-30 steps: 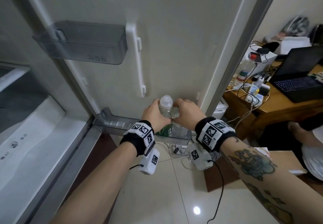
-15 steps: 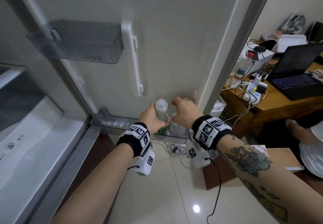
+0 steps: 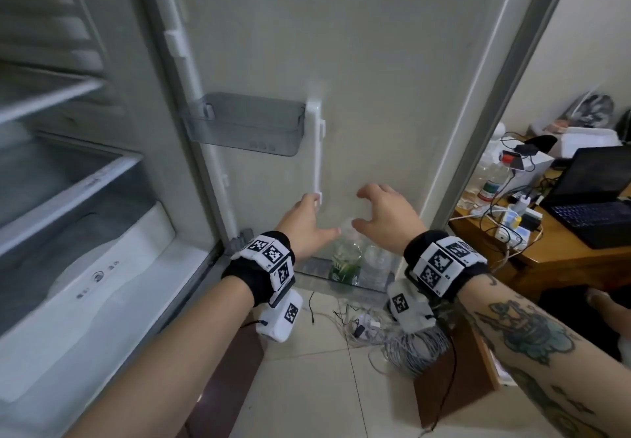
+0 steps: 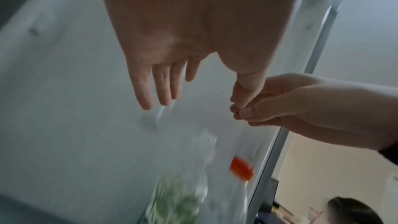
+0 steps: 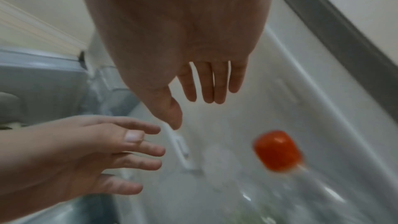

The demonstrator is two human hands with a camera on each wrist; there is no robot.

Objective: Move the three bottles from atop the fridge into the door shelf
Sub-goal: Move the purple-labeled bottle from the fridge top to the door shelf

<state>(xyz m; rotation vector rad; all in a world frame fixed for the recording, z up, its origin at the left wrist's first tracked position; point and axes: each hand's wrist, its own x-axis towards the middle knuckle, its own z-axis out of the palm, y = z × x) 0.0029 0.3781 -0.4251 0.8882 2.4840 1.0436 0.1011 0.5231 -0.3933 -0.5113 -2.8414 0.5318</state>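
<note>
Two bottles stand side by side in the lower door shelf (image 3: 312,266). One is a clear bottle with a green label (image 3: 345,261) (image 4: 172,207). To its right stands a clear bottle with a red cap (image 3: 375,263) (image 4: 241,169) (image 5: 276,150). My left hand (image 3: 321,215) (image 4: 193,96) hovers just above the green-label bottle, fingers straight and holding nothing. Above the red-capped bottle, my right hand (image 3: 362,208) (image 5: 193,108) is spread and loosely curved, also holding nothing. It hides the red cap in the head view. Both wrist views are blurred.
An upper grey door bin (image 3: 246,123) hangs on the door above my hands. The fridge interior with its shelves (image 3: 68,181) lies to the left. A wooden desk (image 3: 546,253) with a laptop and cables stands right of the door. Loose cables (image 3: 368,325) lie on the floor.
Both hands have let go of the bottles and lifted away above them. The bottles stay in the lower door shelf. The head view has tilted upward.
</note>
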